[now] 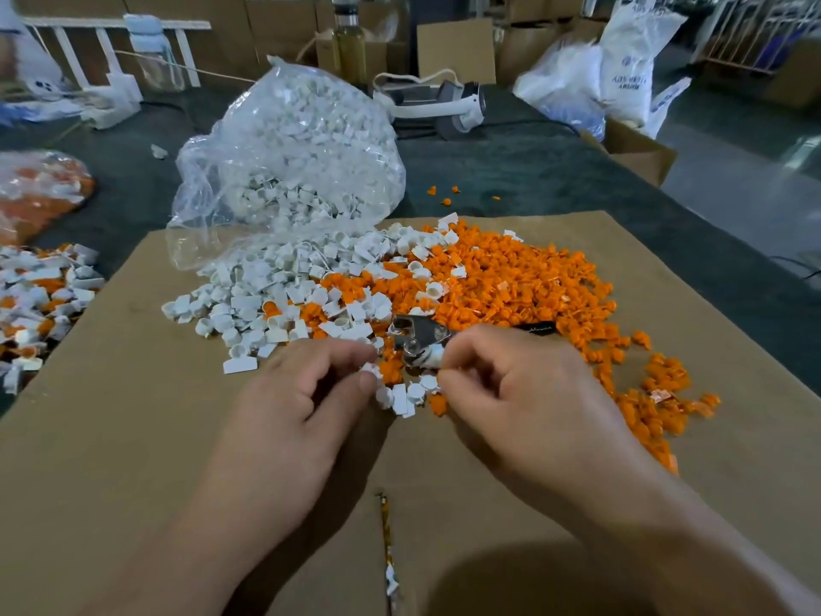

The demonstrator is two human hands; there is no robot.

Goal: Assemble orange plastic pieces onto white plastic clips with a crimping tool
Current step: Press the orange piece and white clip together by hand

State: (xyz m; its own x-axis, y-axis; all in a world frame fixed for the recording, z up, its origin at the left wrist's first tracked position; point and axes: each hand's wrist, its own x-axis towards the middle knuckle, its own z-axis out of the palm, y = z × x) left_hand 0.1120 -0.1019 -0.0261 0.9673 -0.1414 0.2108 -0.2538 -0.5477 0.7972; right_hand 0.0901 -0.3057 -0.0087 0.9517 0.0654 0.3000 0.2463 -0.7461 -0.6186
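Pinches a clip (371, 371) in left hand (320, 393), grips tool (420, 337) in right hand (502, 384), close together at centre, likely kept beside orange pieces (511, 282) for short reaches.

Vivid orange pieces (511, 282), white clips (249, 304) (brown cardboard (133, 437) beneath).

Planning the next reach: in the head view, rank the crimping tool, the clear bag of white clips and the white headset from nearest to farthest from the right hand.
1. The crimping tool, at the fingers of the right hand, centre.
2. The clear bag of white clips, beyond the piles, to the left.
3. The white headset, farthest back on the table.
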